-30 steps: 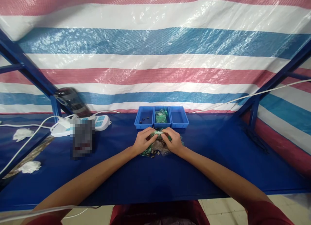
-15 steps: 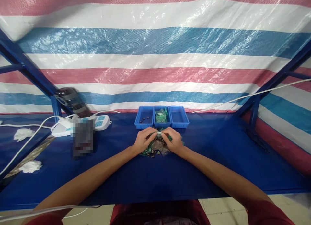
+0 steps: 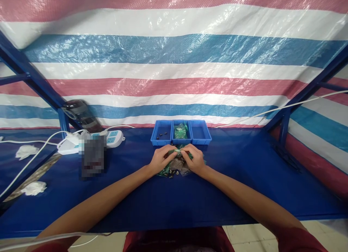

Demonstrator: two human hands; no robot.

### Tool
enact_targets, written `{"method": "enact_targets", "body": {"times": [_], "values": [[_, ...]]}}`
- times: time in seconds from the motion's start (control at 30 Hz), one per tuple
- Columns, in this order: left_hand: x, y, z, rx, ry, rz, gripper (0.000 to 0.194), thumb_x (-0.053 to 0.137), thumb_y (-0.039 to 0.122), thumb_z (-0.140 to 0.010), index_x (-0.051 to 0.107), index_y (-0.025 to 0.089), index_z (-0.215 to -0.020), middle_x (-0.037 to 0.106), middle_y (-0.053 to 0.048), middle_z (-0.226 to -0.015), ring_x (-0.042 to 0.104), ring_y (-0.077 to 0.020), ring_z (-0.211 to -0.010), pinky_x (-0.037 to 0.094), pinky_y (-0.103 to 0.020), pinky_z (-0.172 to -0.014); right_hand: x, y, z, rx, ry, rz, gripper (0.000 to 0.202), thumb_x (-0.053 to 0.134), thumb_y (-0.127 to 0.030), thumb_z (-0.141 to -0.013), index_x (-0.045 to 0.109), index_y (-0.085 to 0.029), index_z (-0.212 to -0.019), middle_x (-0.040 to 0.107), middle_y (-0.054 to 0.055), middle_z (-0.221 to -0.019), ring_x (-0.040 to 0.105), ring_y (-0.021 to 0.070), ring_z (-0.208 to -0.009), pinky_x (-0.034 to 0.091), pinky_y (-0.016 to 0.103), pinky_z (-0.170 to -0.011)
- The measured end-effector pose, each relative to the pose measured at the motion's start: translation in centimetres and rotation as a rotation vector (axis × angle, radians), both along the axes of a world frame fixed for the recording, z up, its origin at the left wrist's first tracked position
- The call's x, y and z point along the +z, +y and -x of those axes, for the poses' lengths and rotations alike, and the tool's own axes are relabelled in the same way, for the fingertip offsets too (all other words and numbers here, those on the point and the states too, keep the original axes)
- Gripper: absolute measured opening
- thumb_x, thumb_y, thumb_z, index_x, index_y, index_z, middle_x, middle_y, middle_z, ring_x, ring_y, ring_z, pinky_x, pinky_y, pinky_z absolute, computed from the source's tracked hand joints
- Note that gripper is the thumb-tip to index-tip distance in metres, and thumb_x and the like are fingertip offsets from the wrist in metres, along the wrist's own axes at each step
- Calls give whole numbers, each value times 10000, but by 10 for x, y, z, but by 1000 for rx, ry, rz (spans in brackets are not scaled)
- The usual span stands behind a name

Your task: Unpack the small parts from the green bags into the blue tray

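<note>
- Backdrop: striped plastic sheet (image 3: 174,49), slack, behind a blue table (image 3: 231,194); blue frame posts at both ends.
- Left grip (image 3: 160,160) and right grip (image 3: 195,160) nearly meet over the pile. Both closed to a pinch, thumbs against fingers, with a small pale piece (image 3: 177,151) between them. What it is: too small to tell (could be a packet edge).
- Pile, just under and on the near side of the grips: green bags (image 3: 164,171), a clear bag (image 3: 176,162) with brownish contents, a few loose metal parts (image 3: 177,172) at its near edge.
- Beyond the grips, three blue bins side by side: left bin (image 3: 161,141), middle bin (image 3: 181,140), right bin (image 3: 201,140).
- Done, as far as it shows: a few small dark parts (image 3: 161,134) lie in the left bin, a green packet (image 3: 180,131) in the middle one.
- Left, my read: the piece in hand isn't finished, and the bags and loose parts under the grips look unhandled. Early to midway; can't count the bags, the fingers cover some.
- Well off to the left of the grips: power strip (image 3: 115,137), pixelated dark object (image 3: 94,156), bottle (image 3: 83,114), crumpled tissue (image 3: 34,188).
</note>
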State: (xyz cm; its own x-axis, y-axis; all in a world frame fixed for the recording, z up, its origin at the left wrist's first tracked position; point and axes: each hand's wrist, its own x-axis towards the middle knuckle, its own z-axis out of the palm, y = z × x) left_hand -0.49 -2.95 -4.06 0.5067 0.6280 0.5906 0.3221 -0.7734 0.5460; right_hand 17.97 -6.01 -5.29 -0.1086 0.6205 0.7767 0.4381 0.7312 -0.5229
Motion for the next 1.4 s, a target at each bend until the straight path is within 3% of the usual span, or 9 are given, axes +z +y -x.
{"method": "enact_targets", "body": {"times": [0.2, 0.53, 0.7, 0.87, 1.4], "values": [[0, -1, 0, 96, 69, 29, 276, 523, 398, -899, 635, 171, -1007, 693, -26, -819, 571, -101, -559, 448, -201, -534, 2, -1, 1, -31, 19, -10, 170, 460, -233, -931, 617, -180, -890, 635, 70, -775, 610, 175, -718, 500, 305, -652], [-4, 1, 0, 98, 12, -24, 240, 527, 359, -906, 665, 167, -943, 711, -37, -812, 658, -145, -700, 504, -223, -660, -3, 2, -1, -13, -14, 44, 157, 522, -281, -906, 624, -173, -957, 614, 66, -806, 579, 147, -641, 497, 282, -609], [-5, 1, 0, 95, -1, -23, 230, 542, 344, -900, 662, 163, -975, 707, -43, -840, 647, -138, -699, 495, -212, -630, -4, 3, -2, -5, -34, 70, 168, 498, -291, -918, 618, -173, -910, 605, 68, -805, 558, 140, -619, 485, 276, -593], [-5, 1, 0, 94, 30, -1, 255, 571, 373, -876, 649, 160, -992, 698, -39, -829, 578, -103, -557, 462, -206, -535, -4, 3, -1, -22, -32, 43, 173, 478, -289, -928, 600, -177, -878, 592, 62, -776, 562, 154, -665, 476, 277, -618], [1, 0, 0, 26, 13, -14, 222, 513, 333, -909, 646, 157, -889, 661, -51, -811, 614, -148, -720, 484, -242, -650, -2, 3, 1, -9, -49, 27, 170, 461, -283, -929, 581, -184, -860, 574, 61, -756, 564, 164, -672, 470, 279, -622]]}}
